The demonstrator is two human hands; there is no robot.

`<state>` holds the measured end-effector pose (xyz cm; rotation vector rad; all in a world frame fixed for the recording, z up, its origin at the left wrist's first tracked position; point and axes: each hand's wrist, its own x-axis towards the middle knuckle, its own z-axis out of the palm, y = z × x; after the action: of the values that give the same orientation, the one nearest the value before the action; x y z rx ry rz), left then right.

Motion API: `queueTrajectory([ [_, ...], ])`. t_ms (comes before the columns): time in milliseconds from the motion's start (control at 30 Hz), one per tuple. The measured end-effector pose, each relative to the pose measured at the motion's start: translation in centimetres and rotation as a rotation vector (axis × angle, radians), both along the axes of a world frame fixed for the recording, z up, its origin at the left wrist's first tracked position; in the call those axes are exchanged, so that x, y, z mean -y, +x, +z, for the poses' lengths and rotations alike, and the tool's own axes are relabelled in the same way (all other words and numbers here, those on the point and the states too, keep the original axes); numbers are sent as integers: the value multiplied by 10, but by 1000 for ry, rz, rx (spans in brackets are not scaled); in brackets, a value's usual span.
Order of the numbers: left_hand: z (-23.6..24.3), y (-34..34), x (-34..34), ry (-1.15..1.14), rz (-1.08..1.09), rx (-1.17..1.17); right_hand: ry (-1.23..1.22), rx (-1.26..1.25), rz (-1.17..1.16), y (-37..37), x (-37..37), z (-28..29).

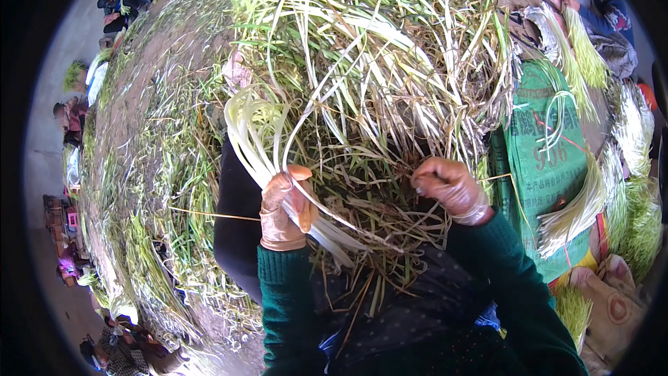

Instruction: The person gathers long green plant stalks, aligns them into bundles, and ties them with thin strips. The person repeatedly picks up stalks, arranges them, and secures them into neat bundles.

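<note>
My left hand (289,205), in a thin tan glove, is closed around a bunch of pale garlic chives (252,143). Their leaf ends curl over above the fist, and the white stalks come out below it toward my lap. One long strand hangs loose across the bunch. To the right, my right hand (451,188), in a clear glove, has its fingers curled together beside dry brown stems; what they pinch, if anything, is hidden. Just beyond both hands lies a large heap of uncleaned chives (376,35), green and white mixed with withered leaves. Stripped leaves and bits cover my dark apron (417,285).
A green printed sack (546,160) stands at my right, with cleaned chives (574,212) lying on it. More pale bundles (630,188) lie farther right. Leaf litter (160,167) covers the ground at left. Other people (602,14) sit around the edges, some holding chives.
</note>
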<state>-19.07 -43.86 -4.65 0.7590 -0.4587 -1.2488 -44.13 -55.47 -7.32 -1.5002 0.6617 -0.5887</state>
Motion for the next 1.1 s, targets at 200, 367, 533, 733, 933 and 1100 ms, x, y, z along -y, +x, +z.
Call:
queueTrajectory([
  [200, 1, -12, 5, 70, -25, -15, -452, 155, 117, 51, -9, 23],
  [367, 1, -17, 6, 111, -19, -4, -70, 156, 260, 85, -27, 12],
  [533, -9, -16, 2, 162, -62, 20, 56, 33, 376, 77, -26, 13],
  [733, -11, -17, 2, 273, -72, -4, -216, -49, 373, 71, -26, 18],
  [933, -13, -19, 3, 224, -73, -48, -571, -95, 221, 64, -32, 23],
  [1100, -16, -23, 1, 118, -105, -71, -435, 9, 112, 58, -34, 21],
])
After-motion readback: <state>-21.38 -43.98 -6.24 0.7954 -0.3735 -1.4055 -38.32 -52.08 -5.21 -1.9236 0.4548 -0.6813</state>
